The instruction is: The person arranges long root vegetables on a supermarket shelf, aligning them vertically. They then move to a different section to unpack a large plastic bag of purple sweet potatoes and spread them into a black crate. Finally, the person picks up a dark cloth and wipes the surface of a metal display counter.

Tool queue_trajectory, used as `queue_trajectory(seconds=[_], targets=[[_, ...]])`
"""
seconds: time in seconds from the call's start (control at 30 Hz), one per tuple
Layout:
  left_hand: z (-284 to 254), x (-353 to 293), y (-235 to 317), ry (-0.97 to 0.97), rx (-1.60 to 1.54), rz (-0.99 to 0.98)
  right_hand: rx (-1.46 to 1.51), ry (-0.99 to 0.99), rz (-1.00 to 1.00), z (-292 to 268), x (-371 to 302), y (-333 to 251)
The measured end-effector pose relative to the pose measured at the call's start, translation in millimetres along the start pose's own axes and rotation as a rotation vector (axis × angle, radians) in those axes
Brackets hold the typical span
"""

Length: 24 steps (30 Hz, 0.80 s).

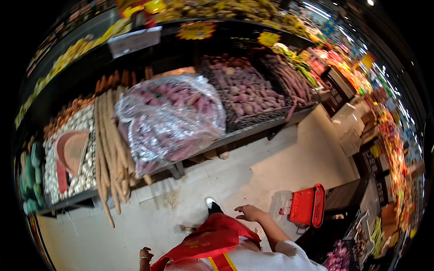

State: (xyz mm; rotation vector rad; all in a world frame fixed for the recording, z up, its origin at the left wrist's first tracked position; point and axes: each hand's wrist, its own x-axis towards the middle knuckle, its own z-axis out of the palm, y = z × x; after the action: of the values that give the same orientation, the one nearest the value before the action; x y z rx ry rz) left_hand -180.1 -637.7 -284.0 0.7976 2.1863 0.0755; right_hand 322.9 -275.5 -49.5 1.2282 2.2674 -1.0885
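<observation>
My right hand (248,213) hangs in the air over the tiled floor, fingers apart and holding nothing. Low at the lower left, my left hand (146,254) hangs beside the red apron (205,239), with a bracelet at its wrist; its fingers are loosely bent, and nothing shows in them. Neither hand touches the produce. Ahead on the stand lies a big clear plastic bag (174,117) of reddish-purple sweet potatoes. Long brown yams (110,144) lie to its left, their ends jutting past the edge. A pinkish scoop-like basin (72,151) rests on white garlic bulbs (52,169).
Dark woven baskets (266,115) of purple tubers stand right of the bag. A red shopping basket (307,205) sits on the floor to my right, near a dark display of onions (339,257). Green gourds (34,167) lie at the far left. White boxes (348,126) stand at right.
</observation>
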Motion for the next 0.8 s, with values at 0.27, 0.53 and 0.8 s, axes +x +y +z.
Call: queue_trajectory(seconds=[0.27, 0.53, 0.8], targets=[[25.7, 49.0, 311.0, -0.076, 0.080, 0.357, 0.196, 0.187, 0.086, -0.3, -51.4, 132.9], [47.1, 34.2, 565.5, 0.136, -0.177, 0.626, 0.313, 0.335, 0.342, -28.1, -100.1, 276.3], [-34.4, 20.2, 526.3, 0.483, -0.648, 0.222, 0.442, 0.339, 0.186, -65.8, -47.4, 313.4]])
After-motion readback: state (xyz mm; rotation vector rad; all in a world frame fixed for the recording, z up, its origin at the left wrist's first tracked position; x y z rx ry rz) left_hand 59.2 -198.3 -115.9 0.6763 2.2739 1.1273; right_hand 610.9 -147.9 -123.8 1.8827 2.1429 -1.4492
